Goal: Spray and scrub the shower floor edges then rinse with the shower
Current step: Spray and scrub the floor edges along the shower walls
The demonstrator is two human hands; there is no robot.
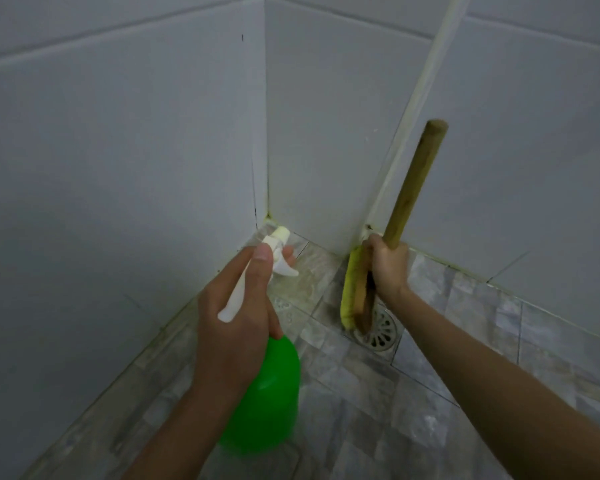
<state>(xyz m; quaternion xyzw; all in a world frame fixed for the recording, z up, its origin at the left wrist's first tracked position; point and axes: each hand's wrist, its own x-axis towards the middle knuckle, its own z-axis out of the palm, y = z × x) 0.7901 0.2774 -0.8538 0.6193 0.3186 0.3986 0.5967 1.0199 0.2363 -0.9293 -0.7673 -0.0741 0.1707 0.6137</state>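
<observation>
The left hand (236, 320) gripped the neck of the green spray bottle (267, 393), thumb laid along the white spray head and fingers curled round the trigger. The nozzle (280, 233) was aimed at the corner (269, 221) where two walls met the shower floor (343, 393). The right hand (387, 268) was clenched round the wooden handle of the scrub brush (354, 289), holding it upright near the right-hand wall, with the yellow bristles facing left and the head down by the drain (378, 330). Whether the trigger was actually being squeezed was hard to tell, as no mist showed in the dim light. Spraying looked to be the step in hand, with yellowish grime lining the grout along both edges. To do it well, the nozzle should probably be kept low and close to the joint. It should be worked along each edge so the grime was wetted evenly, with the brush held clear until the whole edge was covered.
</observation>
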